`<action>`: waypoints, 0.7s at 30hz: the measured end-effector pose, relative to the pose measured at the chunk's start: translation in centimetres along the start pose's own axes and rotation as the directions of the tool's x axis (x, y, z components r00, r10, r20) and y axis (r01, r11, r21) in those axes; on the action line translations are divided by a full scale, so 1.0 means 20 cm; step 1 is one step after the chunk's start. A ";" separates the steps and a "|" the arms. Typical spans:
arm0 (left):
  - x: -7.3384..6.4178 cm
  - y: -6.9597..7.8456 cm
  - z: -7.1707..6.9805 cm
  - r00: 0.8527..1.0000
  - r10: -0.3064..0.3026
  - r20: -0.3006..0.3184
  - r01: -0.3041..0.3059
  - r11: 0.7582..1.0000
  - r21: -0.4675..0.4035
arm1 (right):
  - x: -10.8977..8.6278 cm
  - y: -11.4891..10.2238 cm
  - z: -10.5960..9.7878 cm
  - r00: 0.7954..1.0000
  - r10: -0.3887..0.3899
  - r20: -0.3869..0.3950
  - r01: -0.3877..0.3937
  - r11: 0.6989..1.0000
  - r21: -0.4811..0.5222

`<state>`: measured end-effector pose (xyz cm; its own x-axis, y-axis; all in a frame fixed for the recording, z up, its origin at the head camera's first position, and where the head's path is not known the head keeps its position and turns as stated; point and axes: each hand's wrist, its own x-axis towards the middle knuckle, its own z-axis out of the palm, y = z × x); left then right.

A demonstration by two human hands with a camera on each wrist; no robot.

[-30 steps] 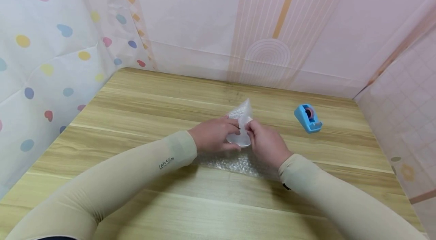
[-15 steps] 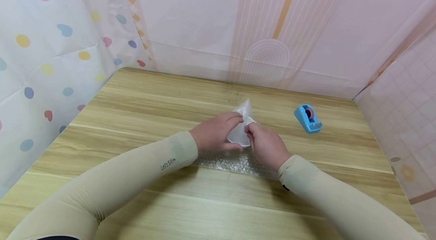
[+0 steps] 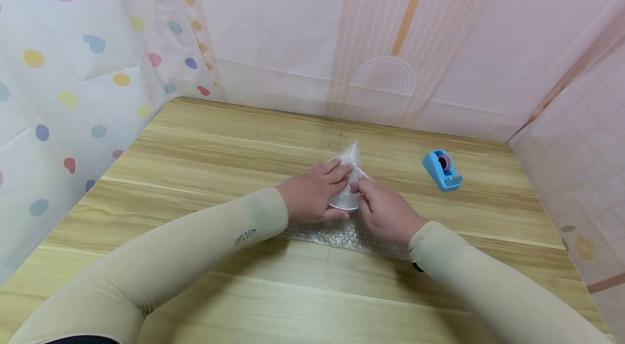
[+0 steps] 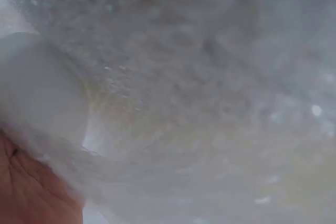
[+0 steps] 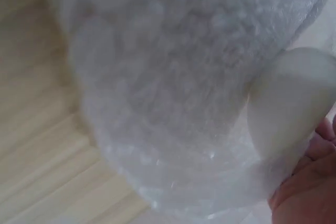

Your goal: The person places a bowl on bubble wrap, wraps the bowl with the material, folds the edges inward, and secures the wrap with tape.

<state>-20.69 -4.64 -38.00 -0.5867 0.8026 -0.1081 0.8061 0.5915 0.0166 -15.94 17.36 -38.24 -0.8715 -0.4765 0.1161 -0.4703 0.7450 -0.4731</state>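
Observation:
A smooth white rounded piece, perhaps a bowl or plate (image 3: 345, 202), lies mid-table, partly covered by clear bubble wrap (image 3: 337, 236). Its curved edge also shows in the right wrist view, where the white piece (image 5: 294, 100) pokes out of the folds. My left hand (image 3: 314, 192) rests on the folded wrap from the left, fingers stretched over it and thumb along the near rim. From the right, my right hand (image 3: 388, 211) pinches a fold of the wrap between curled fingers and thumb. Most of the white piece is hidden, so its exact kind is unclear.
A blue tape dispenser (image 3: 442, 170) with a pinkish roll stands to the right, beyond my right hand. The wooden table (image 3: 219, 143) meets patterned cloth walls (image 3: 273, 18) at the back and both sides.
My left hand has slid a little right, and its fingers now lie flatter across the wrap. The right hand has edged slightly right, still pinching its fold.

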 end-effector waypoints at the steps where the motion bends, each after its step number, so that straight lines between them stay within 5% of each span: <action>1: 0.00 0.00 0.00 1.000 -0.006 0.006 0.006 1.000 0.013 | 0.00 0.00 -0.01 1.000 0.010 0.007 -0.010 1.000 0.015; 7: 0.01 0.03 -0.01 0.998 -0.044 0.036 0.043 0.998 0.049 | -0.03 0.03 -0.04 0.995 0.079 0.065 -0.077 0.996 -0.044; 12: 0.01 0.04 -0.01 0.999 -0.046 0.015 0.044 0.996 0.078 | -0.05 0.05 -0.04 0.992 0.040 0.124 -0.021 0.989 -0.148; 21: 0.03 0.06 -0.02 0.999 -0.046 0.024 0.043 0.994 0.105 | -0.05 0.05 -0.05 0.980 0.026 0.199 0.012 0.983 -0.186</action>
<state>-20.01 -3.48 -37.68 -0.6210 0.7726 -0.1322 0.7838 0.6142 -0.0921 -15.67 19.07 -37.87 -0.8384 -0.5403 -0.0725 -0.4980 0.8132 -0.3013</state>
